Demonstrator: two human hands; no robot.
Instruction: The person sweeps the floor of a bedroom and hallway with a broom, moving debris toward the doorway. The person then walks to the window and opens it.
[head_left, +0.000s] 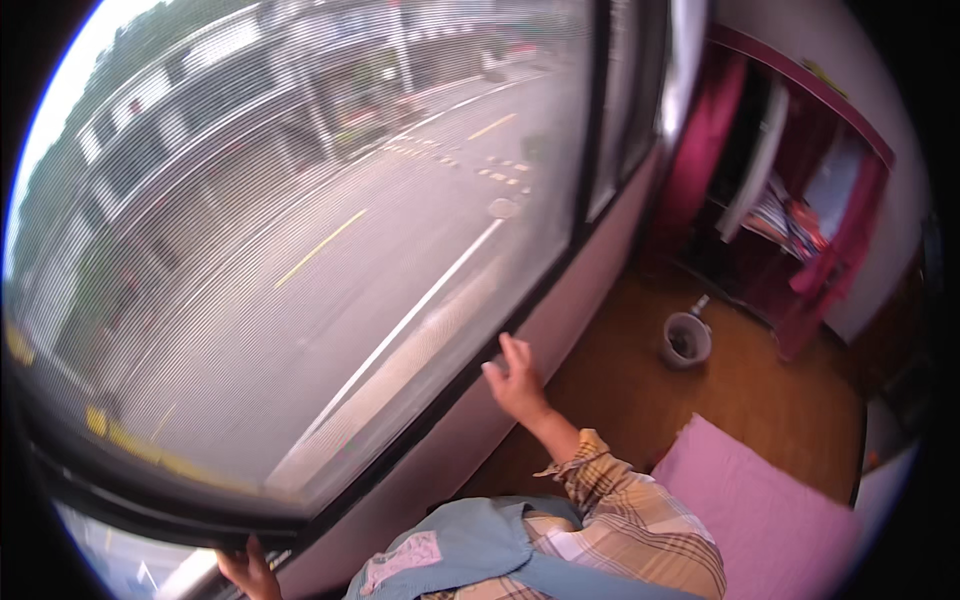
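Note:
A large window pane (322, 322) fills the left of my view, with fine mesh-like lines across much of it. My left hand (247, 574) is at the lower left, its thumb and fingers against the black window frame (172, 517). Part of that hand is cut off by the picture's edge, so its grip is unclear. Fingers apart and holding nothing, my right hand (517, 382) is raised beside the black bottom rail (420, 424). Its fingertips reach the rail, but whether they touch it cannot be told. A plaid sleeve (600, 480) and a blue-grey apron (465, 536) cover my body.
Below the window runs a pale wall (570, 300). A bucket-like bin (686, 341) stands on the brown floor (757, 375). Behind it is a wardrobe with dark pink curtains (705, 142) and folded clothes (787, 217). A pink-covered surface (750, 495) lies at right. Outside is a road (360, 277).

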